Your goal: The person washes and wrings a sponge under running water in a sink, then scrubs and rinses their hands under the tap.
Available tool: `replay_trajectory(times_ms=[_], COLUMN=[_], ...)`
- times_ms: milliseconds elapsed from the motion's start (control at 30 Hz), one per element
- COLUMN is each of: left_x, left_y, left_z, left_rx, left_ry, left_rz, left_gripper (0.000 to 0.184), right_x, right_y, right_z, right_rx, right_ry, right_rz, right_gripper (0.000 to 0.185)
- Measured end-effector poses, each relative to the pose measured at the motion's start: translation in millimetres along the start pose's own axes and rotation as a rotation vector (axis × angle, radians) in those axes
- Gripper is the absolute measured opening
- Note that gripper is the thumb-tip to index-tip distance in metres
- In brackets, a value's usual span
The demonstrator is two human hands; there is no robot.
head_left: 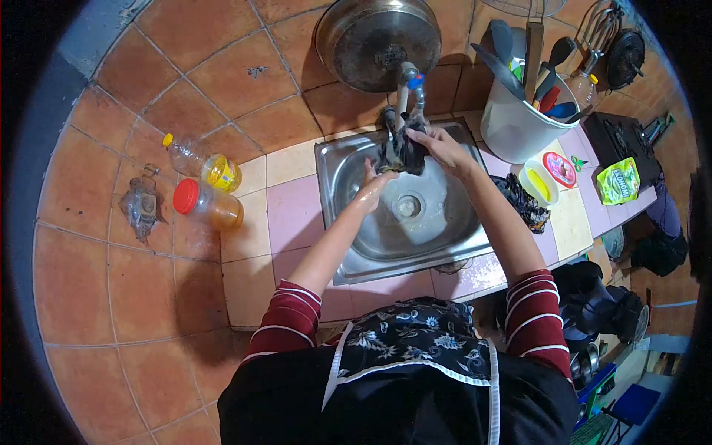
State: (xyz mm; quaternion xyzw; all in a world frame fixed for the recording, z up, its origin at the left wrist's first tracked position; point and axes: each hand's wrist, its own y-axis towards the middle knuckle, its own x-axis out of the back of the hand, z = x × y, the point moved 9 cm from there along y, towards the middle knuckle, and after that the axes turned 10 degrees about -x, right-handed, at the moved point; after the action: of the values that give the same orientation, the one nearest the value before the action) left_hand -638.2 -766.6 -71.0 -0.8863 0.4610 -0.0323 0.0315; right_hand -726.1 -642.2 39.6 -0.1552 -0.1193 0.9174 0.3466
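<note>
Hands (443, 150), dark cloth (411, 158) between them

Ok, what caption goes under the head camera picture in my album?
Right hand grips a crumpled dark thing by the tap, left hand against it, above the steel sink.

The sink (343, 259) sits in the countertop (285, 215) at centre; bottles (215, 169) stand left of it, the utensil bucket (512, 130) stands at upper right, and a pan (356, 48) hangs behind, at top centre.
</note>
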Motion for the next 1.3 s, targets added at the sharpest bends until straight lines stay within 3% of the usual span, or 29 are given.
replay_trajectory(times_ms=[33, 67, 133, 167, 333, 533, 567, 600, 667, 700, 733, 800, 833, 867, 933, 967, 1033, 1067, 1133, 1167, 1200, 1267, 1300], left_x=[-11, -7, -33, -36, -14, 8, 11, 13, 3, -4, -16, -42, -48, -42, -22, -23, -5, -10, -58, -75, -76, -93, -91], left_y=[2, -1, -16, -16, -14, 5, 6, 7, 12, 6, -3, -22, -17, -12, 0, -3, -11, -10, -43, -43, -27, 8, 18], left_z=[-15, -35, -62, -72, -93, -86, -90, -94, -87, -94, -103, -112, -116, -124, -123, -124, -85, -81, -40, -56, -29, -23, -41], left_rx=[-0.141, -0.148, -0.035, -0.14, 0.048, 0.118, 0.09, 0.062, 0.038, 0.015, -0.019, 0.087, 0.007, -0.108, -0.14, -0.138, 0.274, 0.276, 0.922, 0.758, 0.76, 0.694, -0.003], left_ry=[-0.238, -0.238, -0.368, -0.344, -0.544, -0.628, -0.587, -0.546, -0.514, -0.48, -0.44, -0.447, -0.505, -0.451, -0.211, -0.211, -0.468, -0.469, -0.917, -1.073, -1.074, -1.698, -1.052], left_rz=[0.143, 0.141, 0.481, 0.52, 0.398, 0.441, 0.412, 0.383, 0.372, 0.364, 0.404, 0.603, 0.676, 0.624, 0.44, 0.438, -0.009, -0.009, 0.174, 0.497, 0.496, 0.828, 0.717], left_gripper=[0.058, 0.058, 0.055, 0.052, 0.049, 0.052, 0.052, 0.053, 0.054, 0.054, 0.051, 0.045, 0.039, 0.039, 0.058, 0.058, 0.077, 0.077, 0.086, 0.076, 0.076, 0.065, 0.053], right_x=[3, 0, -8, -14, 4, 59, 61, 57, 27, 7, 29, -23, -22, -13, -1, 4, 26, 22, -3, -14, -27, -50, -76], right_y=[4, 3, -4, -6, -23, -28, -36, -39, -37, -39, -12, -36, -24, -16, -6, 1, 13, 10, -6, -7, -12, -25, -44], right_z=[-1, 2, 6, 11, 35, 16, 22, 26, 25, 31, 14, 37, 27, 28, 25, 18, 11, 11, 26, 27, 30, 28, 32], right_rx=[0.003, 0.008, 0.03, 0.024, 0.148, 0.034, 0.028, 0.027, -0.002, 0.035, 0.249, 0.377, 0.284, 0.331, 0.219, 0.218, 0.323, 0.32, 0.502, 0.544, 0.616, 0.562, 0.677], right_ry=[-0.038, -0.042, -0.109, -0.177, -0.119, -0.045, -0.128, -0.13, 0.198, 0.043, -0.245, -0.632, -0.473, -0.463, -0.669, -0.669, -0.576, -0.576, -0.527, -0.521, -0.591, -0.709, -0.816], right_rz=[-0.001, 0.002, 0.023, 0.066, -0.083, -0.3, -0.37, -0.368, -0.13, -0.066, -0.244, -0.156, -0.031, -0.073, -0.055, -0.053, -0.221, -0.221, -0.245, -0.209, -0.211, -0.371, -0.394], right_gripper=[0.026, 0.026, 0.023, 0.021, 0.023, 0.031, 0.041, 0.041, 0.047, 0.062, 0.072, 0.078, 0.074, 0.062, 0.04, 0.04, 0.027, 0.027, 0.036, 0.039, 0.032, 0.025, 0.022])
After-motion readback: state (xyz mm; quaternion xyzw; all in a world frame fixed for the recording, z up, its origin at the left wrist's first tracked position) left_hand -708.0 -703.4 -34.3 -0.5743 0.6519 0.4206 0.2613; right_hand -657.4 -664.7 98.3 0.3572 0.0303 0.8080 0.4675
